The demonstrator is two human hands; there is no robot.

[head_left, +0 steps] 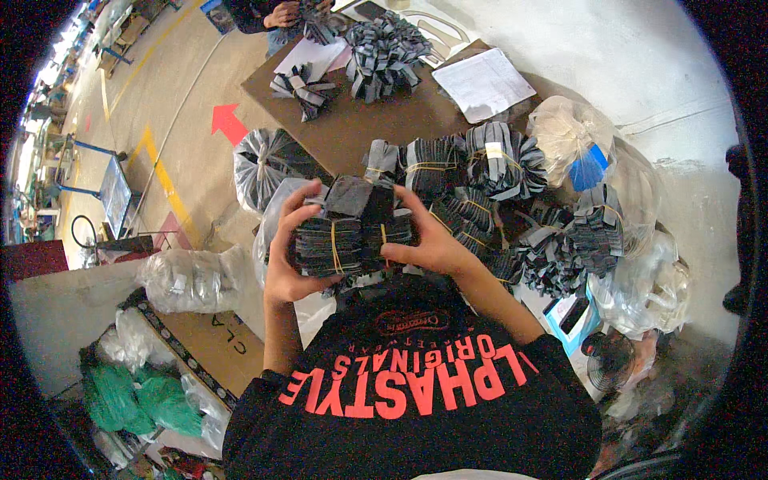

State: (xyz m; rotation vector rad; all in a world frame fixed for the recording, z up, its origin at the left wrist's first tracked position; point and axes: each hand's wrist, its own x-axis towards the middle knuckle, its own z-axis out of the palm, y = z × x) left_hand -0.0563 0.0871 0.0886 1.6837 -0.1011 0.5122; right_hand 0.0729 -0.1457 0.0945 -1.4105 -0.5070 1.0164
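Note:
Two bundles of dark grey fabric pieces sit side by side in front of my chest. The left bundle is stacked in layers with a yellow rubber band round it. My left hand wraps its outer side, thumb low and fingers over the top. The right bundle also shows a yellow band, and my right hand presses on its outer side, fingers at the top and thumb in front. A loose-looking dark piece lies on top between the hands. The undersides of both bundles are hidden.
More banded bundles stand on the brown table, with loose strip clusters farther back. Papers lie at the far right. Plastic bags crowd the right edge. Across the table are another person's hands. A cardboard box stands lower left.

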